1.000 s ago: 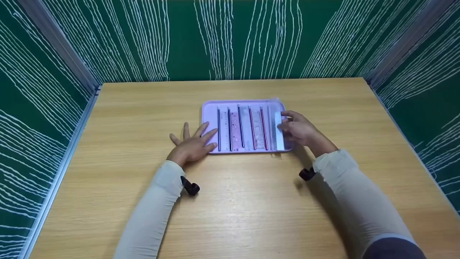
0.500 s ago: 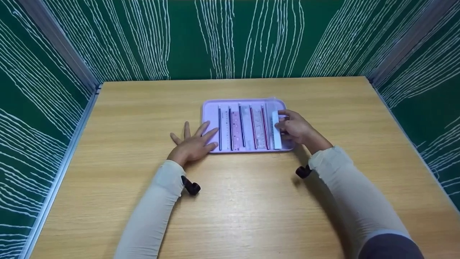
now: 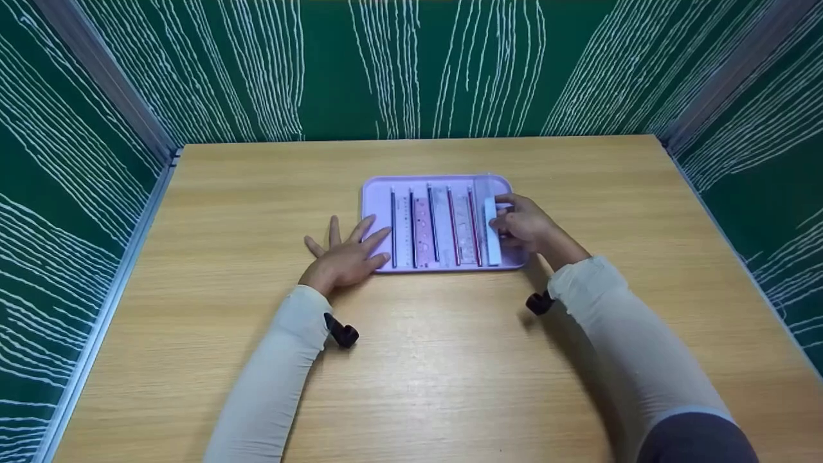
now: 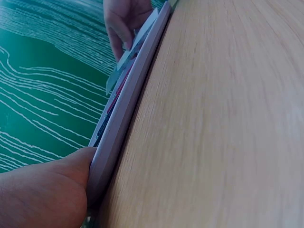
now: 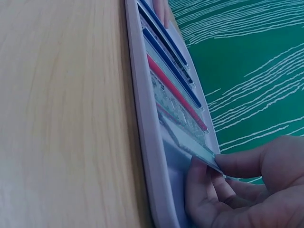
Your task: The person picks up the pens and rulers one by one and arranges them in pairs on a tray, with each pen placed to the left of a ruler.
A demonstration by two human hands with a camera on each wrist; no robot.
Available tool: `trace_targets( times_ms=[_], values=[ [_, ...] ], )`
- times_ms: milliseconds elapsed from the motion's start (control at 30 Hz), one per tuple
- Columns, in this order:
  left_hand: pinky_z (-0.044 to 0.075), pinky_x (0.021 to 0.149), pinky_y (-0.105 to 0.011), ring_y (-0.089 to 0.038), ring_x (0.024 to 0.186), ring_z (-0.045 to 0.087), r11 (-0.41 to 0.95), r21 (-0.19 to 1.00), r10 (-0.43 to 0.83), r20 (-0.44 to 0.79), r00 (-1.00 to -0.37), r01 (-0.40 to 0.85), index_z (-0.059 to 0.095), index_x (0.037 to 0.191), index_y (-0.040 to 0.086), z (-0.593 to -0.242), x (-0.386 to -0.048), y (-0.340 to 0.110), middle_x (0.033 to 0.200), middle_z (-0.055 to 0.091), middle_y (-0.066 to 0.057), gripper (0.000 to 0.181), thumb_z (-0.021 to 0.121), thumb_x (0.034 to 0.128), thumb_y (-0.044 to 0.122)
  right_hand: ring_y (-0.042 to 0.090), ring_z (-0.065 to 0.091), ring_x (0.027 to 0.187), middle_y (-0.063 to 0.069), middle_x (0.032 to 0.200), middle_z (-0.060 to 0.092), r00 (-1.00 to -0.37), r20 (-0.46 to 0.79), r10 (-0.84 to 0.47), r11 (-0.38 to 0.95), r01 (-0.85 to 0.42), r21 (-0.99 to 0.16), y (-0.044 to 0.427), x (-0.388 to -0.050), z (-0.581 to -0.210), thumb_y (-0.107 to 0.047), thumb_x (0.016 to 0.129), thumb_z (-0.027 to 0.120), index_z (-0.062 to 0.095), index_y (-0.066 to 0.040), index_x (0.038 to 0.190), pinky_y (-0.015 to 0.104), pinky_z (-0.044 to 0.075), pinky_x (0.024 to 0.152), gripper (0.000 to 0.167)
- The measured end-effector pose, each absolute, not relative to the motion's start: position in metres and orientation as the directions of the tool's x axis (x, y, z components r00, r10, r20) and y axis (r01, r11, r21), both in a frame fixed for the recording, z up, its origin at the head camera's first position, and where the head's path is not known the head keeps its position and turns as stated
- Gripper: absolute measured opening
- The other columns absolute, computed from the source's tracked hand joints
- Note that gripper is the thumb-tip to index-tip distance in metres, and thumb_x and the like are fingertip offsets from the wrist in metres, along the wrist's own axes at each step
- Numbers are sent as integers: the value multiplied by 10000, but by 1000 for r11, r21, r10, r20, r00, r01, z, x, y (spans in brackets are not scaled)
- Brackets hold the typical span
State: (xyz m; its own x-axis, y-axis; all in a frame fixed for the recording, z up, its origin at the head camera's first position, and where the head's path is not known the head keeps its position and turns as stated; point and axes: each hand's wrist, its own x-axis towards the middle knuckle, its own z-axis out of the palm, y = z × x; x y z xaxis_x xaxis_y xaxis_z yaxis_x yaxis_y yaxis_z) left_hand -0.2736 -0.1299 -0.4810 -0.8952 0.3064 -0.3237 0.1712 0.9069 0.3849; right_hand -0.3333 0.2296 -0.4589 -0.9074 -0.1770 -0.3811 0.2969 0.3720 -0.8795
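On the table lies a lilac tray [image 3: 376, 196] with pencils and rulers set upright in a row. My left hand [image 3: 344, 260], fingers spread, rests over the tray's left edge beside a dark blue pencil [image 3: 393, 238]. At the right end my right hand [image 3: 528, 228] pinches a clear ruler [image 5: 190, 142] between thumb and fingers; light makes it look white in the head view. Seen from the right wrist, the ruler is tilted over the tray floor. Left of it are a red pencil [image 3: 474, 225] and a clear ruler [image 3: 463, 231]. A pink ruler [image 3: 423, 235] lies between dark pencils.
The wooden table [image 3: 418, 360] spreads around the tray. Green walls [image 3: 334, 71] with white wavy lines stand behind and at both sides. Black wrist cameras sit near both cuffs.
My right hand has shifted slightly left with the ruler, bringing it closer to the rightmost red pencil. The left hand has stayed in place.
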Motion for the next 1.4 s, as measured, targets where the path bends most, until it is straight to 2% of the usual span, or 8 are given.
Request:
trace_targets(
  times_ms=[100, 333, 533, 767, 867, 1100, 1300, 1400],
  values=[
    [-258, 961, -855, -487, 1492, -317, 906, 389, 304, -324, -896, 167, 135, 1570, 582, -482, -273, -130, 1710, -118, 207, 600, 340, 1016, 682, 223, 563, 1032, 184, 1384, 441, -909, -379, -171, 413, 284, -866, 228, -333, -458, -12, 980, 558, 236, -78, 1616, 344, 580, 816, 716],
    [-249, 972, -856, -489, 1495, -309, 910, 380, 300, -325, -897, 166, 122, 1568, 586, -481, -273, -130, 1711, -117, 204, 603, 329, 1012, 693, 190, 575, 908, 116, 1155, 508, -944, -309, -114, 554, 198, -809, 221, -333, -458, -13, 952, 587, 343, -30, 1574, 278, 568, 677, 668],
    [-252, 971, -854, -482, 1498, -309, 910, 381, 300, -327, -896, 165, 116, 1570, 583, -480, -273, -130, 1713, -120, 195, 609, 332, 1012, 693, 273, 646, 1004, 225, 1282, 573, -956, -288, -59, 659, 179, -730, 214, -333, -454, -2, 941, 595, 380, 12, 1551, 347, 641, 738, 647],
    [-233, 966, -871, -495, 1494, -307, 910, 375, 308, -324, -895, 178, 114, 1576, 576, -480, -274, -131, 1716, -115, 188, 607, 330, 1018, 682, 310, 696, 968, 266, 1234, 652, -976, -217, -37, 757, 114, -644, 212, -331, -454, -41, 891, 644, 486, 36, 1479, 324, 637, 641, 614],
    [-233, 961, -874, -498, 1490, -311, 909, 375, 312, -325, -893, 182, 111, 1577, 575, -480, -274, -131, 1715, -117, 187, 603, 323, 1022, 678, 297, 706, 944, 274, 1210, 677, -982, -184, -42, 782, 82, -618, 213, -329, -455, -70, 880, 678, 528, 41, 1449, 315, 635, 642, 599],
    [-250, 956, -865, -492, 1490, -313, 907, 382, 309, -321, -895, 176, 119, 1573, 580, -480, -274, -131, 1714, -115, 195, 600, 336, 1021, 674, 287, 688, 994, 261, 1272, 652, -973, -227, -27, 798, 116, -591, 212, -328, -453, -123, 925, 688, 511, 42, 1460, 360, 636, 783, 587],
    [-249, 960, -862, -493, 1488, -314, 907, 383, 308, -323, -895, 174, 117, 1572, 582, -481, -273, -131, 1713, -116, 197, 601, 331, 1019, 681, 287, 677, 964, 239, 1236, 655, -974, -225, -34, 816, 103, -569, 212, -327, -454, -159, 943, 672, 530, 46, 1431, 295, 605, 665, 548],
    [-249, 961, -861, -489, 1489, -315, 909, 382, 304, -328, -894, 169, 117, 1570, 584, -480, -273, -131, 1712, -120, 197, 602, 330, 1017, 685, 294, 668, 977, 228, 1229, 647, -977, -207, -46, 813, 84, -576, 213, -325, -456, -188, 961, 661, 530, 32, 1427, 300, 599, 661, 532]
  ],
)
